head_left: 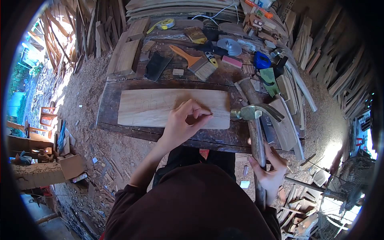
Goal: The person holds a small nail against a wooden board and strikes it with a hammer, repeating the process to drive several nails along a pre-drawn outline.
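A pale wooden board (144,108) with faint pencil marks lies flat along the bench's near side. Over its right half is my left hand (180,122), thumb and forefinger pinched together near the wood; whatever is between the fingertips is too small to make out. My right hand (272,170) is wrapped round the wooden handle of a claw hammer (251,113). The hammer's head is just off the board's right end, with its face towards the board and its claw pointing right.
Behind the board on the workbench (108,108) are a wide paintbrush (196,64), a dark flat piece (158,66), a tape measure (166,24), a metal disc (229,47) and a blue tape measure (262,60). Wood strips (286,124) line the right edge. A fan (348,188) stands at right.
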Demonstrator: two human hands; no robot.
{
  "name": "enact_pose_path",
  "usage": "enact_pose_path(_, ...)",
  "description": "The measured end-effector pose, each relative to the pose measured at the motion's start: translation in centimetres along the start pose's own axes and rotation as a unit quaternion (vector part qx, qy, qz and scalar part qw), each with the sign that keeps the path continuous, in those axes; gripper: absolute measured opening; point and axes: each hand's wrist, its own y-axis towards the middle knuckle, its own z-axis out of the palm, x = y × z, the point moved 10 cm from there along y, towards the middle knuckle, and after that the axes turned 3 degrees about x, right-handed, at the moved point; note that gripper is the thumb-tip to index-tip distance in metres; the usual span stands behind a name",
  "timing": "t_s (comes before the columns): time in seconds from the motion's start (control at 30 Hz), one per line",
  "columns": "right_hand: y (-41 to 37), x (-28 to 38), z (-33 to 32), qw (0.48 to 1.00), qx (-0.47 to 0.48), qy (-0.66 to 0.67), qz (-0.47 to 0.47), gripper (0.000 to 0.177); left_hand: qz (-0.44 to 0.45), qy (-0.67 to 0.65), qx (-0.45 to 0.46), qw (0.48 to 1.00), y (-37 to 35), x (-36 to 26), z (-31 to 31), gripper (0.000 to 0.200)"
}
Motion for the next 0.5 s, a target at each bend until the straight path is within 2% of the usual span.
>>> enact_pose_path(0.13, -0.23, -0.78, 0.12, 1.000, -0.005, -0.001, 0.025, 0.056, 0.002, -0.014, -0.004, 1.000, -0.03, 0.06, 0.00, 0.035)
enact_pose_path(0.33, -0.34, -1.14, 0.11, 1.000, -0.004, 0.008, 0.014, 0.056, 0.018, 0.044, 0.006, 0.999, 0.06, -0.52, 0.06, 0.036)
enact_pose_path(0.5, -0.24, -0.98, 0.28, 1.000, -0.005, 0.002, 0.016, 0.056, 0.021, 0.043, 0.000, 0.999, -0.01, -0.37, 0.07, 0.035)
